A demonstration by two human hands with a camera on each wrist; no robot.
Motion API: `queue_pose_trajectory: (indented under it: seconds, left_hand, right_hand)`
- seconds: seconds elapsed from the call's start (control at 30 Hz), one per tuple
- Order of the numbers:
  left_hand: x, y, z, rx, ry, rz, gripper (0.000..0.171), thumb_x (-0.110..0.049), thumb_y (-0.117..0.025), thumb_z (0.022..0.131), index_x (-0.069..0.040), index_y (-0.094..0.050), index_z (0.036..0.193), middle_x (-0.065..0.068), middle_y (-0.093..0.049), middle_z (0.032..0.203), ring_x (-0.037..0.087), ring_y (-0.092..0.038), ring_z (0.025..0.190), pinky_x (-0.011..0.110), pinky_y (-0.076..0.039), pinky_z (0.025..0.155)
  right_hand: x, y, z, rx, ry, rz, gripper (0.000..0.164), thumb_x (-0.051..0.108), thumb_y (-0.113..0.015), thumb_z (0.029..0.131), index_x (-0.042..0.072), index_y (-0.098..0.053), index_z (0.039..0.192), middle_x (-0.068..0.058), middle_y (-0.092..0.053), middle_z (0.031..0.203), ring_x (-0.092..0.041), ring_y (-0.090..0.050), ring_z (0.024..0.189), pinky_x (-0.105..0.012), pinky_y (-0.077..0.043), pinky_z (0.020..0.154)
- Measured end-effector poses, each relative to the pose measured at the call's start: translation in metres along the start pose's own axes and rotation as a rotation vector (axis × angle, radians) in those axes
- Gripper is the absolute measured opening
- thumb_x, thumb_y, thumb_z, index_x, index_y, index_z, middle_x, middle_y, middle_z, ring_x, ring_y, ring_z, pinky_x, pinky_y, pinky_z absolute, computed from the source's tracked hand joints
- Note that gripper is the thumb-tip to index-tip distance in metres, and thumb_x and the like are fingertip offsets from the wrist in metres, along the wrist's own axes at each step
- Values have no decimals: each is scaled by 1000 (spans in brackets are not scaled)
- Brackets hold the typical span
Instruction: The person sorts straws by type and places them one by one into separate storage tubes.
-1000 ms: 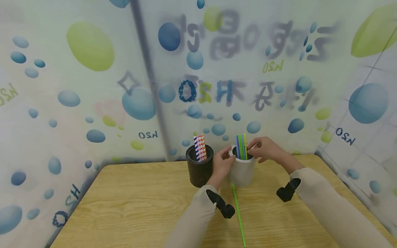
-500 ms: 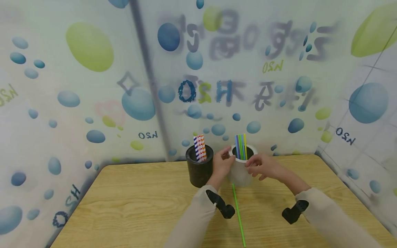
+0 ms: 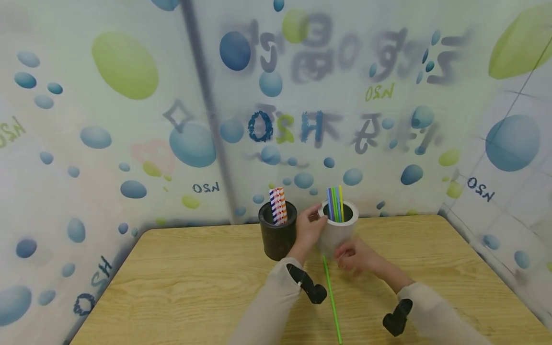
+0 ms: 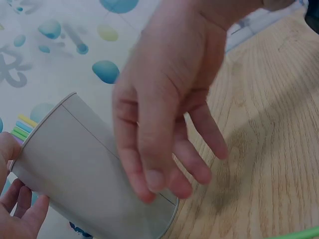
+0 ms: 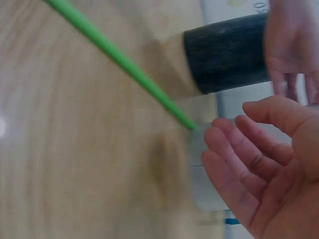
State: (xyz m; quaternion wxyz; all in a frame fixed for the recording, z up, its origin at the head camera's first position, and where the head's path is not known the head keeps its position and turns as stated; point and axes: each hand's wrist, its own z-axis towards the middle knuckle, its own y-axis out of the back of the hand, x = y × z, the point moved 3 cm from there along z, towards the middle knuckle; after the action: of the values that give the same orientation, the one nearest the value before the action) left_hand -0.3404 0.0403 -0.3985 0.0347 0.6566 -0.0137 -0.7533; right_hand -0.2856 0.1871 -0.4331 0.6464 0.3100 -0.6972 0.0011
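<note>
My left hand (image 3: pixel 307 230) grips the left side of a pale grey cup (image 3: pixel 335 237) near its rim. In the left wrist view, the left thumb and fingertips (image 4: pixel 35 209) touch the cup's wall. Several plain coloured straws (image 3: pixel 335 204) stand in that cup. My right hand (image 3: pixel 355 256) hovers in front of the cup's lower part, its fingers loosely bent, holding nothing. Close to it, a long green straw (image 3: pixel 331 299) lies on the table, its far end by the cup's base. In the right wrist view, the green straw (image 5: pixel 124 62) points toward the cup (image 5: pixel 209 186).
A black cup (image 3: pixel 276 242) with several striped paper straws (image 3: pixel 278 206) stands left of the grey cup, close to my left hand. Both cups are near the back edge of the wooden table (image 3: pixel 185 282). A printed curtain (image 3: pixel 129 206) rises behind the table.
My right hand has moved from the grey cup's rim down along its front, toward the table and the green straw. My left hand, the cups and the straws have stayed put.
</note>
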Motion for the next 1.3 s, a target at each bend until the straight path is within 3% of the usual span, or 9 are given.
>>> queue_pose_trajectory:
  seconds: [0.17, 0.47, 0.63, 0.9, 1.3]
  left_hand:
    - [-1, 1, -1, -2, -6, 6, 36, -2, -65, 79, -1, -63, 115, 11, -62, 103, 19, -57, 92, 29, -48, 77]
    - [0, 0, 1, 13, 18, 5, 36, -4, -65, 80, -3, -62, 116, 9, -62, 105, 17, -56, 93, 29, -49, 77]
    - [1, 0, 2, 13, 24, 9, 37, -5, -65, 80, -4, -62, 117, 5, -62, 104, 16, -56, 93, 29, -48, 78]
    - [1, 2, 0, 19, 24, 12, 37, -5, -65, 80, -5, -62, 117, 5, -62, 104, 15, -56, 92, 28, -48, 77]
    - [3, 1, 1, 17, 16, 10, 38, -5, -65, 81, -5, -62, 118, 11, -61, 108, 14, -56, 91, 29, -48, 78]
  right_hand:
    - [-18, -13, 4, 3, 48, 55, 20, 4, -58, 85, -12, -55, 96, -9, -60, 71, -16, -54, 56, -29, -46, 47]
    - [-29, -31, 7, -99, -69, 164, 24, 10, -62, 86, -8, -55, 99, -5, -56, 61, -15, -53, 48, -28, -46, 43]
    - [-34, -35, 12, -180, -77, 112, 21, 10, -64, 83, -6, -57, 96, -3, -53, 55, -11, -49, 41, -24, -43, 38]
    - [-38, -40, 16, -243, -46, 43, 18, 11, -68, 79, -3, -60, 88, -1, -50, 52, -8, -41, 40, -20, -33, 37]
    - [-37, -47, 20, -370, -38, -68, 16, 10, -74, 75, -1, -63, 78, -1, -51, 60, -11, -45, 46, -23, -36, 43]
